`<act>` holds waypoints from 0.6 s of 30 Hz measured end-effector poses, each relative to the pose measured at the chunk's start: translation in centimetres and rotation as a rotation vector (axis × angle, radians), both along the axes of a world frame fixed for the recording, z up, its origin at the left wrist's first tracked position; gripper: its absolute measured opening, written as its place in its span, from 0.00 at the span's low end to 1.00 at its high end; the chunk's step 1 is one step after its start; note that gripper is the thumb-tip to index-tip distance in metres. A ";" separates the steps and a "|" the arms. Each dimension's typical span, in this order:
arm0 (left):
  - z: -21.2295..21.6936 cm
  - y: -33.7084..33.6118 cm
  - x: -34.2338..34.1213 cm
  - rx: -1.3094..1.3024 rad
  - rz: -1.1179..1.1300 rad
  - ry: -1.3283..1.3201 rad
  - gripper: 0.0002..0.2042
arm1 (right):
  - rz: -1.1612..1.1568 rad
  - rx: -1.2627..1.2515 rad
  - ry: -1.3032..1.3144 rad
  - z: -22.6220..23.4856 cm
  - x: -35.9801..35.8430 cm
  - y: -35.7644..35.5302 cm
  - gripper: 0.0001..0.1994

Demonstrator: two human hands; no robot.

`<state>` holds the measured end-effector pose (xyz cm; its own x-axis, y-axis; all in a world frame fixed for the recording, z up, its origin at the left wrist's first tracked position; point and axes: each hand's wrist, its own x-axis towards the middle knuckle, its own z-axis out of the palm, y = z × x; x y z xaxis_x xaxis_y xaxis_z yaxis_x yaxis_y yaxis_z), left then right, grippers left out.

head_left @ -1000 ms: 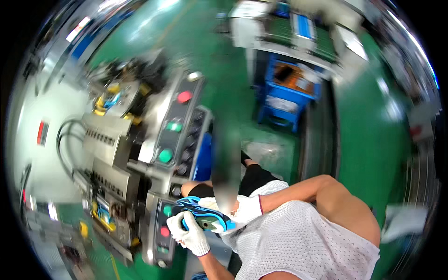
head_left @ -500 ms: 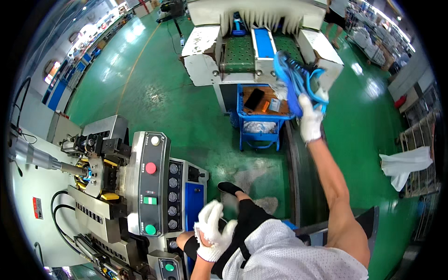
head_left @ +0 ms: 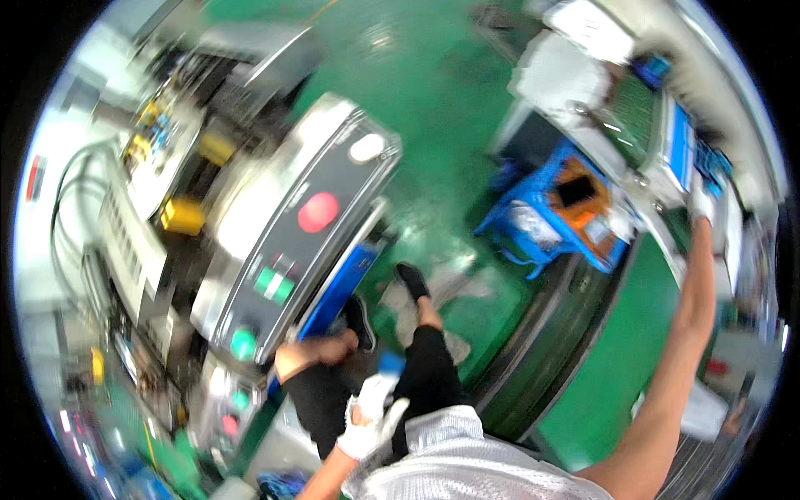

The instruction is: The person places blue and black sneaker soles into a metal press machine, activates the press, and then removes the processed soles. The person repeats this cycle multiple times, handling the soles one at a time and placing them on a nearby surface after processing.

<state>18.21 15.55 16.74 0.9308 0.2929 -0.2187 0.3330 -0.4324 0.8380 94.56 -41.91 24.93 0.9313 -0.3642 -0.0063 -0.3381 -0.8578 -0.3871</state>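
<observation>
At the far right, my right hand, in a white glove, reaches out to the conveyor machine and grips the near end of a blue and black shoe. The shoe is over the green perforated belt, beside a blue strip. Motion blur hides the exact fingers there. My gloved left hand is low in front of my lap, its thumb apart from the other fingers. A small blue smear shows at its fingertips; whether it touches the hand I cannot tell.
To the left stands a machine with a grey control panel of coloured buttons. A blue cart with a wooden top, holding a black phone, is beside the conveyor. A dark rail runs along the green floor.
My view has swung left, so the conveyor now lies at the right. The right hand has carried the shoe farther away, onto or over the belt. The left hand stays low near my lap.
</observation>
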 end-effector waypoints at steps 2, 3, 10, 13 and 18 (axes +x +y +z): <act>0.7 0.1 -1.4 0.216 0.016 -0.105 0.23 | 0.137 -0.366 -0.240 -4.1 -3.2 4.4 0.40; 1.1 -0.4 -2.0 0.141 0.084 -0.056 0.23 | 0.185 -0.457 -0.445 -6.8 -7.5 6.5 0.38; 1.7 -1.0 -15.0 0.165 0.561 -0.062 0.15 | 0.699 0.609 -0.028 -16.6 -48.0 36.5 0.22; 1.7 -3.7 -24.6 0.230 0.874 0.013 0.12 | 1.161 0.884 0.452 -13.3 -59.8 47.0 0.28; -1.7 -9.6 -46.2 0.617 1.399 0.589 0.07 | 1.876 0.685 0.479 -7.9 -69.7 55.9 0.27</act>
